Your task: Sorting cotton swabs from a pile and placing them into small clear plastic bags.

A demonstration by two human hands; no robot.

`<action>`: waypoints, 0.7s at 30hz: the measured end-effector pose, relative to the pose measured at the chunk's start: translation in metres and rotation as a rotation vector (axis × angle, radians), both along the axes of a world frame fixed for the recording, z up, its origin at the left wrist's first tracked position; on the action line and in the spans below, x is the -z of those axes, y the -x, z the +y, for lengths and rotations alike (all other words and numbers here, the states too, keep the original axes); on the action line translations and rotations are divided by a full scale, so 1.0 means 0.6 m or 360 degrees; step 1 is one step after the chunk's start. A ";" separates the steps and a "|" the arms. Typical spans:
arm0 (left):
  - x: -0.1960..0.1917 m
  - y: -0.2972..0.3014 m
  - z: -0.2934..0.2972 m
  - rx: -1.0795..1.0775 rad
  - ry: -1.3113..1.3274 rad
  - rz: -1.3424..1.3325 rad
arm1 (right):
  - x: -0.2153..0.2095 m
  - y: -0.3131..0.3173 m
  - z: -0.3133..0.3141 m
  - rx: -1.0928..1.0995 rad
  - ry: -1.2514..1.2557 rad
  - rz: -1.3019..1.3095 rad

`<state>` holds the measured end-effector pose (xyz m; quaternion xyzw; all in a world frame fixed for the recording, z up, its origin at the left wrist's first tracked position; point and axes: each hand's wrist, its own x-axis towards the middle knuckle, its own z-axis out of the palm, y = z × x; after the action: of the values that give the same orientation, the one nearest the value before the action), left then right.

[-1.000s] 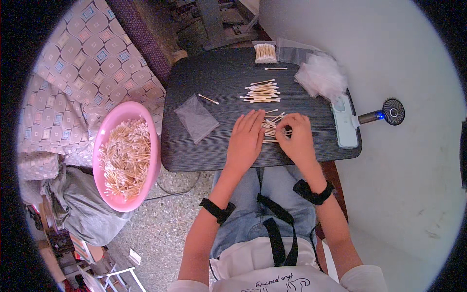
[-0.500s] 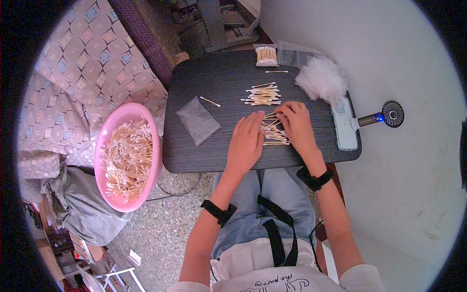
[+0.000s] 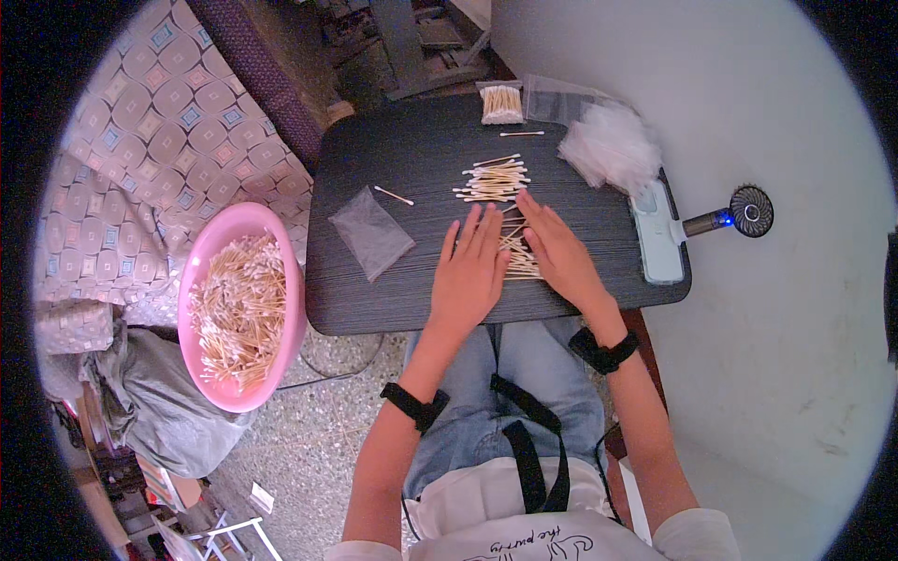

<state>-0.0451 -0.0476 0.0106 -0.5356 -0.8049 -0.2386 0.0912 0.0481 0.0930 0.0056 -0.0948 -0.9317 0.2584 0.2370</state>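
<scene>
A loose pile of cotton swabs (image 3: 521, 258) lies on the dark tabletop, between my hands and partly hidden by them. My left hand (image 3: 470, 269) rests palm down along the pile's left side, fingers stretched out. On the right side my right hand (image 3: 565, 258) also has its fingers extended, slanting toward the upper left over the swab ends. Just beyond my fingertips sits a second heap of cotton swabs (image 3: 493, 179). Single swabs lie apart, one swab (image 3: 394, 195) to the left and one swab (image 3: 522, 134) farther back.
An empty clear bag (image 3: 371, 234) lies at the table's left. At the back are a swab-filled bag (image 3: 501, 105) and a stack of plastic bags (image 3: 613, 150). A phone (image 3: 658, 234) and small fan (image 3: 751, 211) are right. A pink basin (image 3: 296, 313) of swabs stands left.
My fingers, curled at the near pile before, are now straightened out. The right hand's fingertips have swung up and left toward the far heap. The whole view has shifted slightly.
</scene>
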 end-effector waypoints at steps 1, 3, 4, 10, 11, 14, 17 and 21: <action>-0.003 0.000 0.000 -0.0031 -0.0093 -0.0025 | -0.004 0.002 0.000 -0.0078 0.0292 0.0113; -0.001 0.006 -0.003 -0.0009 -0.0147 -0.0088 | -0.010 -0.004 0.002 -0.0076 0.0096 0.0084; 0.002 0.008 -0.004 0.0016 -0.0201 -0.0153 | -0.011 -0.007 0.003 -0.0072 -0.0100 0.0054; 0.008 0.008 -0.007 0.0071 -0.0099 -0.0215 | -0.013 -0.006 0.006 -0.0020 -0.0026 0.0178; 0.009 0.009 -0.007 0.0070 -0.0100 -0.0215 | -0.016 -0.005 0.008 -0.0021 -0.0026 0.0178; 0.009 0.010 -0.007 0.0040 -0.0141 -0.0285 | -0.022 -0.003 0.012 -0.0034 -0.0115 0.0140; 0.012 0.010 -0.008 0.0021 -0.0176 -0.0302 | -0.024 -0.007 0.015 0.0012 -0.0135 0.0182; 0.016 0.008 -0.007 0.0027 -0.0231 -0.0314 | -0.021 -0.014 0.021 0.0230 -0.0125 0.0184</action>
<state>-0.0502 -0.0517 0.0008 -0.5083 -0.7860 -0.3486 0.0482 0.0564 0.1057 0.0180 -0.1375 -0.9166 0.2090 0.3118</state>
